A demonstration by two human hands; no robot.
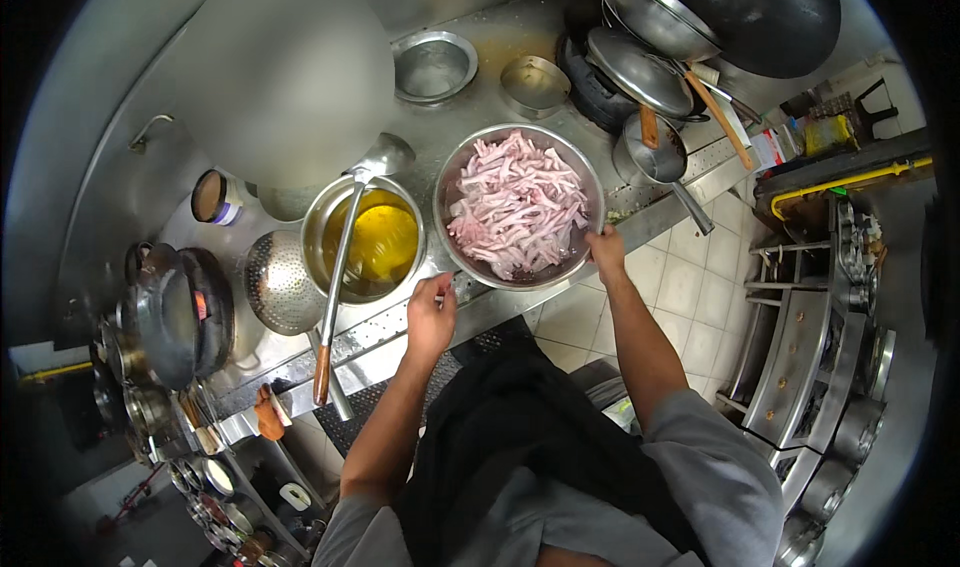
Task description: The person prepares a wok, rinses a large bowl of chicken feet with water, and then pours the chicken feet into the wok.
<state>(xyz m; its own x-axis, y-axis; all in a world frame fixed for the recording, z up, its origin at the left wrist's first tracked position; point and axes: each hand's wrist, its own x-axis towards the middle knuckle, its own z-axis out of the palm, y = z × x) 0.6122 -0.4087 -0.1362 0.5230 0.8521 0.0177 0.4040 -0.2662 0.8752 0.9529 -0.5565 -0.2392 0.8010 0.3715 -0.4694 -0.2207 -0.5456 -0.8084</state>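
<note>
A round stainless steel bowl sits on the steel counter before me, heaped with raw, pale pink chicken feet. My right hand grips its lower right rim. Close to the bowl's lower left edge is my left hand, fingers curled; whether they are closed on anything does not show. Left of the bowl stands a metal pot of yellow oil. Across that pot lies a long-handled wok ladle with a wooden grip. A perforated strainer rests against the pot's left side.
Behind the bowl are a metal basin and a small round pan. A saucepan stands to the right, its handle jutting over the counter edge. Woks stack at left. A large blurred round shape covers the upper left.
</note>
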